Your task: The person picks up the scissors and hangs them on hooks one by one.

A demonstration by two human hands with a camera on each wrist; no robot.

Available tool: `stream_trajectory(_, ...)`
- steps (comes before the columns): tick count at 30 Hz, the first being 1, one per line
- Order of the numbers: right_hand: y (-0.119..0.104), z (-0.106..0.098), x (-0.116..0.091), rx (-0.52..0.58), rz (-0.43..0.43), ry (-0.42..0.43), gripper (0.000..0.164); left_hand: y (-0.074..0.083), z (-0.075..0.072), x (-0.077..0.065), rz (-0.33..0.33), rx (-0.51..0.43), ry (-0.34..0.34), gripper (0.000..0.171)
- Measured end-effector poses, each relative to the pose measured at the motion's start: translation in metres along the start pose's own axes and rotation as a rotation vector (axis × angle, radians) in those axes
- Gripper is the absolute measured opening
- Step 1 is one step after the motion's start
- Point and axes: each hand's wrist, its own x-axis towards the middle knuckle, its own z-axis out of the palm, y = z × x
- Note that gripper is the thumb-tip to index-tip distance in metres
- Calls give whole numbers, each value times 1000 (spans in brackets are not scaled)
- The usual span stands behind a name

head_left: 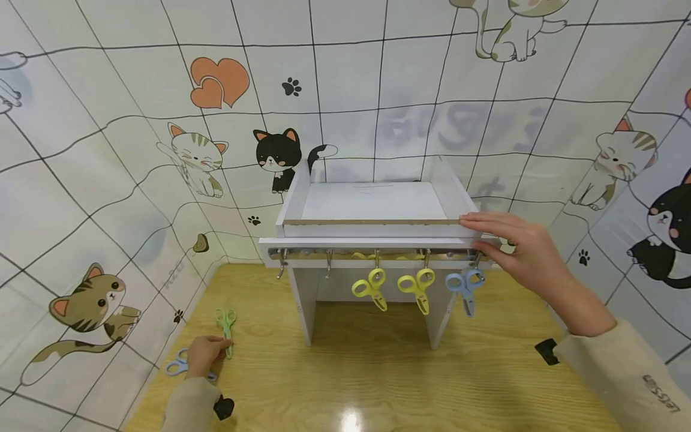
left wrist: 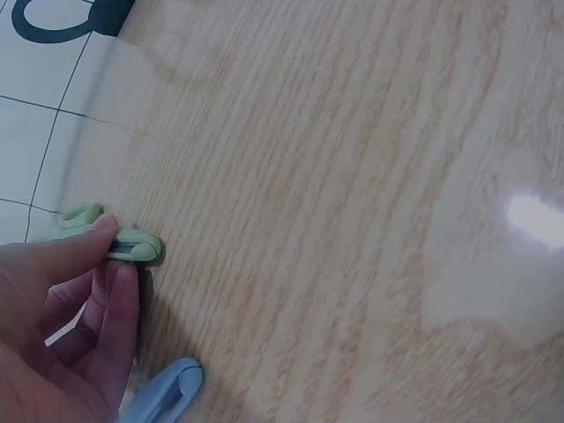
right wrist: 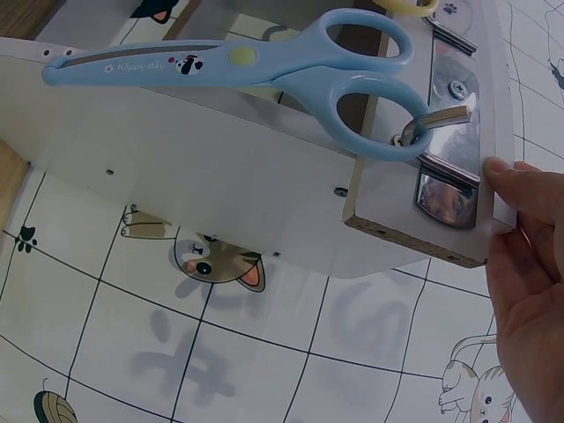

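Observation:
At the table's left, my left hand (head_left: 204, 355) pinches green scissors (head_left: 227, 321) by the blade end between thumb and fingers. Blue scissors (head_left: 175, 366) lie partly hidden under that hand; the tip of their blue blade cover (left wrist: 167, 392) shows in the left wrist view. My right hand (head_left: 520, 255) grips the right end of a white shelf (head_left: 372, 242), thumb below and fingers above. Close to that thumb, another pair of blue scissors (right wrist: 308, 66) hangs by one finger loop from a metal hook (right wrist: 445, 119). Two yellow scissors (head_left: 369, 290) (head_left: 417, 289) hang further left.
Two bare hooks (head_left: 329, 264) (head_left: 282, 264) are at the rail's left end. The shelf stands on a wooden table (head_left: 367, 384), close to a cat-printed wall covering (head_left: 345, 78) that wraps around both sides.

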Motion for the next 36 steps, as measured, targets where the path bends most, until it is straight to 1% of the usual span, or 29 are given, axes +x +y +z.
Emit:
stream_trajectory(2, -1, 0, 0, -1, 4, -3, 61, -3, 1, 0, -13, -50, -5, 38)
stream_trajectory(6, -2, 1, 2, -1, -21, 23, 65, -11, 4, 5, -64, -219, -27, 42)
stream_trajectory(9, -2, 2, 3, 3, -29, 33, 68, -9, 4, 7, -72, -316, -24, 41)
stream_trajectory(11, -2, 1, 3, 4, -23, 26, 67, -2, 1, 7, -72, -372, -25, 40)
stream_trajectory(13, -2, 1, 3, 6, -22, 27, 67, 9, -4, 5, -69, -441, -40, 42)
stream_trajectory(14, -2, 1, 3, 8, -29, 35, 68, 15, -6, 5, -72, -495, -56, 44)
stream_trajectory(15, -3, 1, 4, 8, -29, 37, 68, 21, -9, 4, -73, -529, -68, 46)
stream_trajectory(17, -2, 1, 4, 8, -39, 49, 70, 34, -14, 2, -61, -575, -97, 48)
stream_trajectory(20, -2, 0, 3, 13, -20, 31, 67, 53, -22, -3, -23, -621, -115, 49)
stream_trajectory(22, -2, 0, 2, 14, -9, 14, 64, 67, -27, -7, 9, -647, -112, 43)
stream_trajectory(25, 0, -1, 0, 18, -5, -3, 54, 87, -34, -15, 62, -688, -99, 28)
stream_trajectory(27, 0, 0, 0, 22, -15, -2, 49, 100, -38, -22, 102, -709, -94, 21)
stream_trajectory(29, 1, 0, 0, 29, -20, 1, 47, 113, -42, -30, 140, -721, -92, 17)
stream_trajectory(31, 1, 0, 0, 35, -25, 4, 45, 125, -45, -40, 189, -732, -89, 15)
stream_trajectory(34, 0, 1, 1, 45, -37, 16, 36, 142, -50, -53, 280, -763, -81, 5)
stream_trajectory(36, 0, 1, 1, 54, -49, 26, 37, 152, -53, -62, 351, -788, -82, 5)
